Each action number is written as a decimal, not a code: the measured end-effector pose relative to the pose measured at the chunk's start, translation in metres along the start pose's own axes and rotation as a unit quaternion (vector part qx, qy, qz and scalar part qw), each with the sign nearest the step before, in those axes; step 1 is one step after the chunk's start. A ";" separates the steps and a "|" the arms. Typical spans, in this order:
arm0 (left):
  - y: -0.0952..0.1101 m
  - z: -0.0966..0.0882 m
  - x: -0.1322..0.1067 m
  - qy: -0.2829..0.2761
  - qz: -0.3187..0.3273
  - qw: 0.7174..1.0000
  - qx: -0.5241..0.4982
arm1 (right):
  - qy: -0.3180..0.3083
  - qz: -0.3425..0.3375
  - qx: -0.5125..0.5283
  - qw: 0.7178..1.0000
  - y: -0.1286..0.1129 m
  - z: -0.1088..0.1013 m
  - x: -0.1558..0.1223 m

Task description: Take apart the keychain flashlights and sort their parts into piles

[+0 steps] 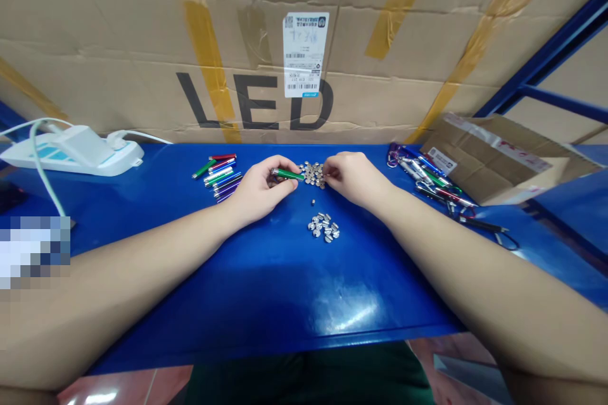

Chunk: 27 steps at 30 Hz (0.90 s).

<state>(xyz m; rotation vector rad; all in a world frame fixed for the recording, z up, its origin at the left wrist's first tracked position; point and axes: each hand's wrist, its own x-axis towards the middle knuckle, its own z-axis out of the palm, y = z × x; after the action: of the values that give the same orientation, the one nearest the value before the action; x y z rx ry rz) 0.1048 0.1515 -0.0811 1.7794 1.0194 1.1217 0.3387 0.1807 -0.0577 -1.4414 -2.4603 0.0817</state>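
My left hand (265, 186) is closed round a green metal tube (287, 174), like a small flashlight body, lying level with one end pointing right. My right hand (350, 176) is pinched at the right edge of a pile of coin-shaped silver button cells (312, 172). Whatever lies between its fingertips is too small to make out. Nearer to me sits a cluster of short silver metal caps (323, 228). One small dark piece (313, 202) stands alone between the two piles. Left of my left hand lie several coloured metal tubes (219, 174) in red, green, blue and purple.
Several pen-like flashlights with clips (434, 180) lie at the right, beside an open cardboard box (494, 152). A white power strip (71, 150) with cables occupies the left. A large carton (256, 44) walls off the back of the blue table (266, 291).
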 end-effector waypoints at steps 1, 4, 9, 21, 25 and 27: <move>0.000 0.000 0.000 0.001 -0.001 1.000 -0.001 | 0.011 -0.006 0.014 1.000 0.001 0.000 0.000; 0.000 0.000 0.000 -0.003 -0.002 1.000 -0.002 | 0.024 -0.034 0.055 0.998 0.004 -0.004 -0.004; -0.001 0.000 0.001 -0.009 0.000 1.000 -0.006 | -0.025 -0.114 0.112 0.987 0.004 -0.012 -0.011; 0.000 0.001 0.002 -0.009 0.011 1.000 -0.002 | -0.090 -0.250 0.164 0.950 -0.002 0.005 -0.007; 0.000 0.000 0.002 -0.012 0.008 1.000 -0.001 | -0.088 -0.248 0.136 0.955 -0.001 0.006 -0.005; -0.001 -0.001 0.001 -0.013 0.006 1.000 -0.001 | -0.096 -0.229 0.117 0.962 0.002 0.001 -0.005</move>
<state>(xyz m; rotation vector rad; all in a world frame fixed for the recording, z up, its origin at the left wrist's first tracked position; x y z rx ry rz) 0.1043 0.1530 -0.0813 1.7956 0.9931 1.1029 0.3425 0.1772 -0.0601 -0.7771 -2.7608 0.4157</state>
